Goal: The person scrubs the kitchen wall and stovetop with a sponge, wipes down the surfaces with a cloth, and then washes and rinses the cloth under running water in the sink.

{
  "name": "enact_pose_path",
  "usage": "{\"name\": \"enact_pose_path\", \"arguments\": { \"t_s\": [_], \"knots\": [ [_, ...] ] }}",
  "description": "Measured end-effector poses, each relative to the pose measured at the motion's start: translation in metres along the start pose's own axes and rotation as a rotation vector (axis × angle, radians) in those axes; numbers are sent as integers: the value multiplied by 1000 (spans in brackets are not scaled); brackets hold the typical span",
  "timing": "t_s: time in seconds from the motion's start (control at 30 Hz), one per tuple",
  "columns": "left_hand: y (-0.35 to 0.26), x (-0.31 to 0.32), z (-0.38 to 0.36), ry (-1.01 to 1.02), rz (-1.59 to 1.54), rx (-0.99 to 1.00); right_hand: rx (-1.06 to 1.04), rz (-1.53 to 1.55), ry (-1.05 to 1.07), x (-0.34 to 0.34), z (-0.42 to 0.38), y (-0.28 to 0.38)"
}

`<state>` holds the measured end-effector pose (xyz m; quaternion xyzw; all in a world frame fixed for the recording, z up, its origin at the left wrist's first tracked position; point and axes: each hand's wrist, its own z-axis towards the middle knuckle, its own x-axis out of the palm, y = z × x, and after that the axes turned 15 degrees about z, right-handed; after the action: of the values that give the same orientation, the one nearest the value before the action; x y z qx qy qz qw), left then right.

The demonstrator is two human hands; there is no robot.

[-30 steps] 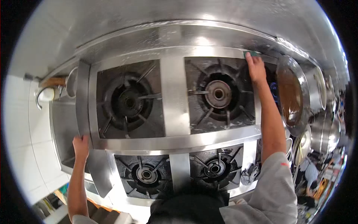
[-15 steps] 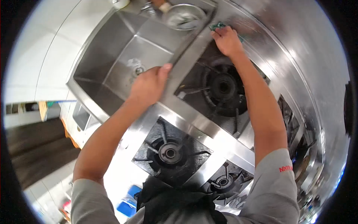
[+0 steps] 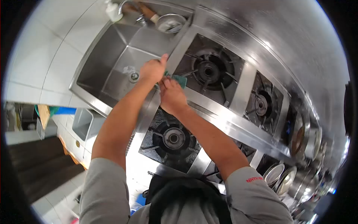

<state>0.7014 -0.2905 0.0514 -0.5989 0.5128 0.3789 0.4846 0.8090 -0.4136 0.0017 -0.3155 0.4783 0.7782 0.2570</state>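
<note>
My left hand (image 3: 152,71) is curled over the right edge of the steel sink (image 3: 90,96), thumb pointing up along the rim. Just beside it, my right hand (image 3: 172,94) presses a green scouring pad (image 3: 180,80) against the steel strip between the sink and the stove. The pad sticks out past the fingers on the right; part of it is hidden under them. Close by on the right is the rear burner (image 3: 209,71) with its black grate, and below my hands lies the front burner (image 3: 173,138).
A metal strainer (image 3: 170,23) with a wooden handle rests at the sink's back corner, near the faucet (image 3: 141,19) and a white bottle (image 3: 113,12). More burners (image 3: 261,103) run to the right. Metal pots and lids (image 3: 286,180) crowd the lower right. A grey bin (image 3: 86,123) stands left.
My right hand has come from the stove's back corner toward me and left, bringing the scouring pad beside my left hand. My left hand stays at the sink edge. The view has shifted.
</note>
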Motion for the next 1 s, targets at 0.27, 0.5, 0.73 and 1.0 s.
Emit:
{"name": "enact_pose_path", "arguments": {
  "t_s": [0.27,0.5,0.73,1.0],
  "knots": [
    [4,5,-2,-58,104,14,122,-122,-180,-130,-191,-62],
    [12,16,6,-129,-7,5,532,248,-783,-138,-166,-83],
    [11,8,-6,-20,-311,-23,373,1083,-440,41,51,1],
    [0,-3,-7,-59,-130,0,271,1203,-621,3,243,-171]
  ]
}}
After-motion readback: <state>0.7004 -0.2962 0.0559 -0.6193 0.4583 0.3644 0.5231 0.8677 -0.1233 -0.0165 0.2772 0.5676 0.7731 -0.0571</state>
